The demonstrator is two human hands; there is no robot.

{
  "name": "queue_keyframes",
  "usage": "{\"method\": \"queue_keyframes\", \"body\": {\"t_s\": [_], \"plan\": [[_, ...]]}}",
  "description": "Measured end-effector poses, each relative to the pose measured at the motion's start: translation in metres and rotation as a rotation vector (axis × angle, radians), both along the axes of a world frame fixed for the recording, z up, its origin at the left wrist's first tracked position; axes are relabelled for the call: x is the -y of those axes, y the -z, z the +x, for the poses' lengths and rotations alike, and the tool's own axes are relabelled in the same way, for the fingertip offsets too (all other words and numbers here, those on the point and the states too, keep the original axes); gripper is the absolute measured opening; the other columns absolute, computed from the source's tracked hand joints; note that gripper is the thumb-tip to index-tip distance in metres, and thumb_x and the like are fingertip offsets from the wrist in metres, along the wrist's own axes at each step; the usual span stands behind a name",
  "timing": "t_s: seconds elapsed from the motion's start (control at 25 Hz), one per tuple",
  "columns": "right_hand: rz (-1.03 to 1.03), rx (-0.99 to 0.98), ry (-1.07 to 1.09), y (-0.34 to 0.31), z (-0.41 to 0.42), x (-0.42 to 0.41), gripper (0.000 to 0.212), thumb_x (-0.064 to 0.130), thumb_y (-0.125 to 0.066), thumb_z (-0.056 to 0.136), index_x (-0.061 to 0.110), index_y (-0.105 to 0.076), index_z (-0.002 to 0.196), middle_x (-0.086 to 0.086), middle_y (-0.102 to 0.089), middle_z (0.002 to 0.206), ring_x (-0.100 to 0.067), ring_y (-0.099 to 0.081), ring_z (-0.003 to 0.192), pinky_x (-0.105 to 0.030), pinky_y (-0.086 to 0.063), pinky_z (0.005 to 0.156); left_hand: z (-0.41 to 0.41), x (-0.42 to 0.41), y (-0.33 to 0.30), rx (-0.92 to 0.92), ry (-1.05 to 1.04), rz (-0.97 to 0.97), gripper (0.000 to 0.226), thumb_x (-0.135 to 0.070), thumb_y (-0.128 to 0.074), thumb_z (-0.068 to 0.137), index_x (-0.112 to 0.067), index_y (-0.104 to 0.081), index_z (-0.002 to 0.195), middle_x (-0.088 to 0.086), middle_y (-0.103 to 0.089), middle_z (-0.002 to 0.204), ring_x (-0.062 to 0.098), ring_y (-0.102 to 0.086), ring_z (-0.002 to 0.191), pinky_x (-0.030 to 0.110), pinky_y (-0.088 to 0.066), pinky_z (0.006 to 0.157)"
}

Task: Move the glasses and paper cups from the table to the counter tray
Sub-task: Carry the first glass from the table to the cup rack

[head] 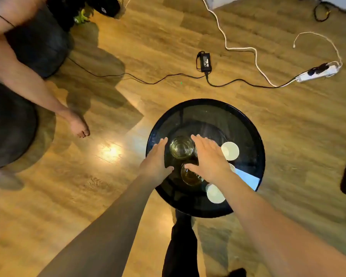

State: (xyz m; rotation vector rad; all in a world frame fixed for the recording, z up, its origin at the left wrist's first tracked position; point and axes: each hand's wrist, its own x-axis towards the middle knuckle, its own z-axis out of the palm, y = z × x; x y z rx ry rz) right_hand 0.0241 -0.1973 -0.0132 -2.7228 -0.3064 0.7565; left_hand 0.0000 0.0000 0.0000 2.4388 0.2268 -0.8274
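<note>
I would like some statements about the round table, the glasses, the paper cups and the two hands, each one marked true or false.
1. Both hands, the left hand and the right hand, are open over the round black table. True.
2. The far glass lies on the floor. False: it stands on the table, between the two hands.
3. A near glass stands partly under the right hand. True.
4. All paper cups are stacked in one pile. False: one paper cup and another paper cup stand apart.
5. The power strip is on the table. False: it lies on the wooden floor.
</note>
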Motion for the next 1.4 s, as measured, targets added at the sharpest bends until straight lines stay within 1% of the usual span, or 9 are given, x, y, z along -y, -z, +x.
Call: {"method": "queue_keyframes", "body": {"t_s": [0.2, 0.32, 0.48, 0.64, 0.8, 0.92, 1.12, 1.28, 1.4], "plan": [[-0.068, -0.049, -0.051, 0.049, 0.019, 0.0, 0.098, 0.056, -0.07, 0.087, 0.026, -0.012, 0.16, -0.006, -0.034, 0.163, -0.027, -0.016, 0.156, -0.051, -0.001, 0.122, 0.018, 0.002, 0.065, -0.064, 0.016, -0.113, 0.109, -0.027, -0.083, 0.085, -0.04, -0.005, 0.159, -0.011, -0.023, 0.168, 0.019, -0.034, 0.15, 0.042, -0.038, 0.116], [-0.032, -0.037, -0.023, 0.058, 0.02, 0.001, 0.091, 0.058, -0.068, 0.088, 0.031, -0.018, 0.159, -0.003, -0.037, 0.162, -0.024, -0.016, 0.155, -0.056, -0.002, 0.122, 0.021, 0.007, 0.083, -0.022, -0.043, -0.175, 0.11, -0.026, -0.086, 0.081, -0.042, -0.008, 0.158, -0.009, -0.033, 0.163, 0.018, -0.039, 0.146, 0.042, -0.038, 0.115], [0.002, -0.043, 0.021, 0.06, 0.023, -0.002, 0.082, 0.057, -0.066, 0.09, 0.034, -0.024, 0.158, 0.0, -0.035, 0.163, -0.022, -0.019, 0.155, -0.057, -0.005, 0.122, 0.029, 0.006, 0.093, 0.01, -0.06, -0.255, 0.098, -0.023, -0.09, 0.075, -0.036, -0.027, 0.149, -0.011, -0.051, 0.142, 0.014, -0.049, 0.134, 0.043, -0.045, 0.113], [0.058, -0.055, 0.05, 0.051, 0.025, -0.003, 0.081, 0.058, -0.065, 0.09, 0.036, -0.025, 0.157, -0.001, -0.032, 0.164, -0.023, -0.02, 0.154, -0.056, -0.006, 0.121, 0.034, -0.007, 0.078, 0.017, -0.059, -0.36, 0.092, -0.023, -0.092, 0.072, -0.04, -0.034, 0.141, -0.023, -0.049, 0.124, 0.0, -0.051, 0.116, 0.034, -0.049, 0.106], [0.471, -0.186, 0.343, 0.004, 0.025, -0.004, 0.076, 0.046, -0.068, 0.088, 0.046, -0.026, 0.152, 0.013, -0.04, 0.157, -0.014, -0.034, 0.146, -0.046, -0.026, 0.118, 0.05, -0.016, 0.018, 0.004, -0.178, -0.464, 0.086, -0.044, -0.092, 0.062, -0.048, -0.037, 0.128, -0.029, -0.053, 0.121, -0.009, -0.052, 0.113, 0.016, -0.043, 0.093], [0.823, -0.282, 0.603, -0.054, 0.022, -0.009, 0.076, 0.029, -0.071, 0.084, 0.036, -0.036, 0.151, 0.025, -0.051, 0.141, 0.005, -0.049, 0.13, -0.03, -0.041, 0.114, 0.058, -0.011, -0.048, -0.012, -0.302, -0.658, 0.089, -0.045, -0.09, 0.056, -0.031, -0.046, 0.132, -0.013, -0.062, 0.129, 0.003, -0.061, 0.117, 0.025, -0.049, 0.101], [0.855, -0.096, 0.645, -0.174, 0.007, 0.004, 0.091, 0.045, -0.083, 0.072, 0.039, -0.03, 0.145, 0.028, -0.061, 0.123, 0.01, -0.059, 0.113, -0.011, -0.047, 0.088, 0.066, 0.04, -0.177, 0.013, -0.34, -0.934, 0.059, -0.008, -0.079, 0.082, -0.013, -0.053, 0.135, 0.013, -0.065, 0.132, 0.026, -0.061, 0.126, 0.035, -0.051, 0.104], [0.896, 0.187, 0.769, -0.262, -0.019, 0.039, 0.1, 0.044, -0.084, 0.067, 0.037, -0.024, 0.147, 0.01, -0.061, 0.131, -0.009, -0.062, 0.118, -0.032, -0.053, 0.096, 0.06, 0.101, -0.272, 0.009, -0.198, -1.107, 0.059, -0.026, -0.084, 0.072, -0.027, -0.058, 0.125, 0.001, -0.074, 0.12, 0.017, -0.068, 0.117, 0.026, -0.055, 0.09], [0.849, 0.307, 0.856, -0.3, -0.049, 0.072, 0.102, 0.048, -0.075, 0.063, 0.04, -0.019, 0.148, 0.012, -0.058, 0.132, -0.003, -0.06, 0.115, -0.017, -0.048, 0.09, 0.044, 0.149, -0.31, 0.031, -0.092, -1.103, 0.079, -0.034, -0.092, 0.054, -0.027, -0.053, 0.122, 0.001, -0.078, 0.114, 0.015, -0.073, 0.108, 0.026, -0.057, 0.084]]}}
